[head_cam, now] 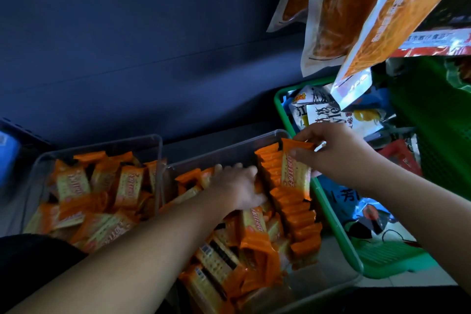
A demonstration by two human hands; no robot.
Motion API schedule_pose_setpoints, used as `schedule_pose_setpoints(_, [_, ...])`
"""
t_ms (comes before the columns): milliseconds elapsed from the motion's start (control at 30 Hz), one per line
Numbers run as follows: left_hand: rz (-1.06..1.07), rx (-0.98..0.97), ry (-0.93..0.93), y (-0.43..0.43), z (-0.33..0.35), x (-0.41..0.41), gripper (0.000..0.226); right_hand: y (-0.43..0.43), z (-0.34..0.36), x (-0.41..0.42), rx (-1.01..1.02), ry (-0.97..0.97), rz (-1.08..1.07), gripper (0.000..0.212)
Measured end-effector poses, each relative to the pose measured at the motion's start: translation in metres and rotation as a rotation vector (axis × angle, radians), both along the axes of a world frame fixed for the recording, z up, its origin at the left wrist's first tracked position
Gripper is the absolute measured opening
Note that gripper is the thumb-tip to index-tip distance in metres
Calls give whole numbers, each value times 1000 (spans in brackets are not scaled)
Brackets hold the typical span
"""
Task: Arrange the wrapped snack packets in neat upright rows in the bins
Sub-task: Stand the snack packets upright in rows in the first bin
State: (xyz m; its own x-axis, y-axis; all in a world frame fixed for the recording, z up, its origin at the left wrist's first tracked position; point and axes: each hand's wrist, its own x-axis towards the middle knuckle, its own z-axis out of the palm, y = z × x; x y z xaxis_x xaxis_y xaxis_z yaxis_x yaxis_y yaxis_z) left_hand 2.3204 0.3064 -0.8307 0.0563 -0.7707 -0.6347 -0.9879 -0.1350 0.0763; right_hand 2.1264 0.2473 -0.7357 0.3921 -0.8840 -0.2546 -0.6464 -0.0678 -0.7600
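Note:
Two clear plastic bins hold orange wrapped cracker packets. In the right bin (229,150) an upright row of packets (293,209) runs along its right wall, and loose packets (229,250) lie jumbled on its left side. My right hand (336,150) pinches one orange packet (295,171) upright at the far end of that row. My left hand (237,186) reaches down into the loose packets beside the row, fingers curled among them; what they hold is hidden. The left bin (102,148) is full of jumbled packets (89,199).
A green basket (339,245) of mixed snack bags stands right of the bins, a darker green basket (433,135) behind it. Large orange snack bags (369,20) hang above at the top right. A dark blue panel (127,46) backs the shelf.

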Motion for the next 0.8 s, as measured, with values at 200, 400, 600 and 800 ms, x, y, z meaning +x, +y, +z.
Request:
schedule_pose_setpoints(200, [141,-74,128,3,5,12,103,-4,-2,-5,25,28,36,7])
schedule_pose_setpoints(400, [245,-24,201,11,16,12,82,1,6,-9,-2,31,37,10])
schedule_pose_setpoints(600, [134,-37,194,42,65,5,54,4,12,-9,0,5,17,15])
schedule_pose_setpoints(800, [156,-115,225,89,91,5,37,14,11,-4,8,8,36,13])
